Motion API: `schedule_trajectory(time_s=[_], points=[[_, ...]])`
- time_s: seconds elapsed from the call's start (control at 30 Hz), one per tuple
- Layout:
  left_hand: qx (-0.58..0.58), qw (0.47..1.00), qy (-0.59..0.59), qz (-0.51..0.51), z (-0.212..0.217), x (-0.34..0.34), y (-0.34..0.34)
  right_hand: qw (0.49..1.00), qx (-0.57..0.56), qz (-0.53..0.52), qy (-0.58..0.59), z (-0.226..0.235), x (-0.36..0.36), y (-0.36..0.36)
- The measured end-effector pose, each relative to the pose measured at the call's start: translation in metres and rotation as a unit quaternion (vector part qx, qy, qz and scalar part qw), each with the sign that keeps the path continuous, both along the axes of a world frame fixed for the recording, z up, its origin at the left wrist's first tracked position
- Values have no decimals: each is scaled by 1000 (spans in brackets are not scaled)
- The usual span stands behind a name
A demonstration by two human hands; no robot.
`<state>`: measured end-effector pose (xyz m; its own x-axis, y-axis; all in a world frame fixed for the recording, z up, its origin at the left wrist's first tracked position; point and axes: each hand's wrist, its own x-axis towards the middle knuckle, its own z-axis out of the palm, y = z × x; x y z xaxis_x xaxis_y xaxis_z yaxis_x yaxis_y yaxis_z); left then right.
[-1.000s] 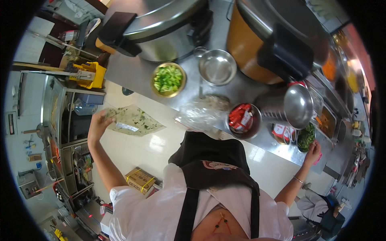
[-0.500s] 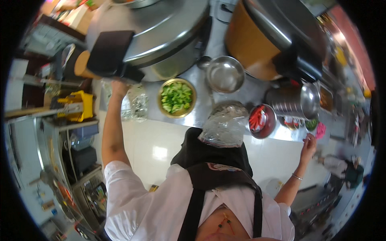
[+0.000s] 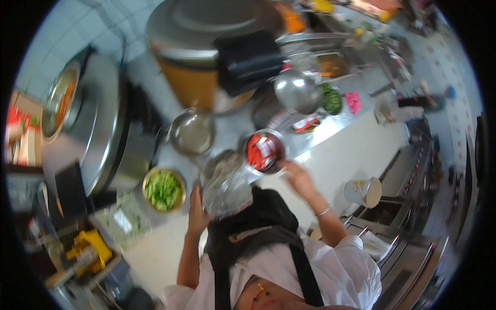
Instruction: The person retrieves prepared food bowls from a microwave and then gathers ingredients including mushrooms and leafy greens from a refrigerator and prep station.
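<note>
My left hand [image 3: 198, 211] is upright along the left side of a crumpled clear plastic bag [image 3: 230, 194], fingers stretched out. Whether it touches the bag is unclear. My right hand [image 3: 300, 180], blurred by motion, is at the near right rim of a metal bowl [image 3: 279, 146]. Red pieces [image 3: 256, 154] and a small printed packet [image 3: 266, 147] lie in that bowl. Left of the bag stands a gold-rimmed bowl [image 3: 182, 198] of chopped green vegetables [image 3: 164, 190]. An empty-looking metal bowl [image 3: 192, 132] is behind the bag.
Two large lidded cookers [image 3: 98, 124] [image 3: 188, 85] stand at the back and left of the steel counter. A tall metal pot [image 3: 274, 108], leafy greens [image 3: 331, 99] and a pink cloth-like thing [image 3: 353, 102] lie rightward. A white bucket [image 3: 362, 192] is at right.
My view has turned to the right. My left hand has left the cooker's handle at the left and come beside the plastic bag. My right hand has moved inward to the bowl of red pieces.
</note>
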<state>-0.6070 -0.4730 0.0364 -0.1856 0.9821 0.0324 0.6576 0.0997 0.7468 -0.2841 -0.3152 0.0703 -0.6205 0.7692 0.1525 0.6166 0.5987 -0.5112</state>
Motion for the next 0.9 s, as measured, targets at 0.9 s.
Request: schedule_trajectory(time_s=[0.9], points=[[320,927,8,195,206,115,68,825,-317,245,398,181,-35,65]])
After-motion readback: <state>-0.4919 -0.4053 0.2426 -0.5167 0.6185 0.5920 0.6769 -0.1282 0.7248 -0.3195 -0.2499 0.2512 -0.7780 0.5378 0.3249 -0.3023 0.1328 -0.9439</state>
